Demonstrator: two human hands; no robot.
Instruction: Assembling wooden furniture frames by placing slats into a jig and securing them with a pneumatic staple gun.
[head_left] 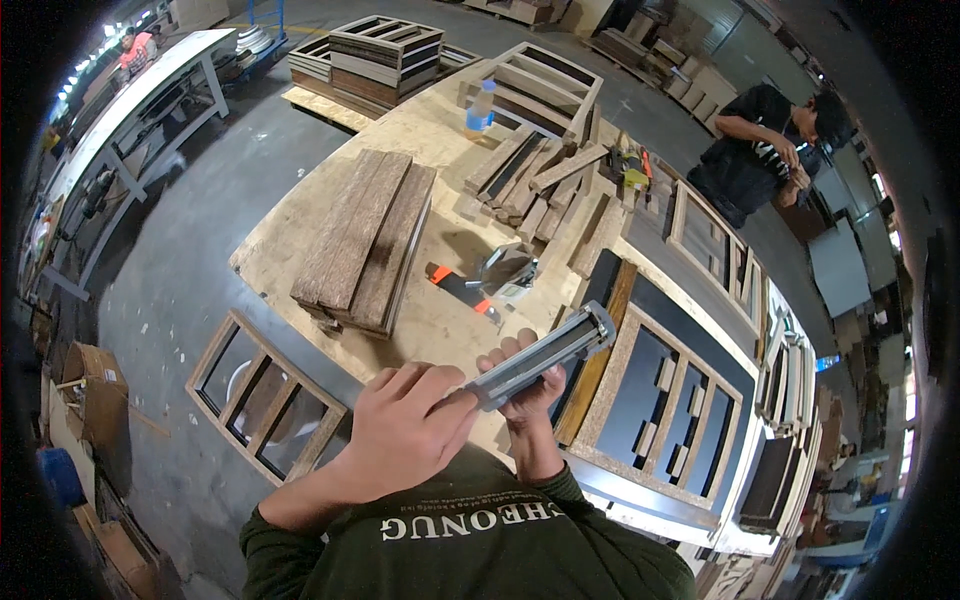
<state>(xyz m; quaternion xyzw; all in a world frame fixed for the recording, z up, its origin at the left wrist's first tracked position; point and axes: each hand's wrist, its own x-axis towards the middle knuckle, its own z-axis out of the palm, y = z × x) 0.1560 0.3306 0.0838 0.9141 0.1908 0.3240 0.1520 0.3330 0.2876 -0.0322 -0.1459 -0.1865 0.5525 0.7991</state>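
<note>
In front of my chest, both hands grip a long grey metal tool [545,358] with an open channel along its length, resembling a stapler; I cannot make out its exact kind. My left hand [410,420] closes its fingers on the lower end. Under the tool's middle, my right hand [530,390] wraps its fingers and thumb around it. The tool slants up to the right, its rounded end highest. On the table beyond lie an orange-and-black cutter-like tool [460,290] and a shiny clear wrapped bundle [508,270].
Brown boards [365,230] are stacked at left on the wooden table [270,240]. Wood strips [540,180] and a bottle [480,110] stand farther back. Wooden frames lie right [660,400] and lower left [265,395]. A co-worker [760,150] stands at far right.
</note>
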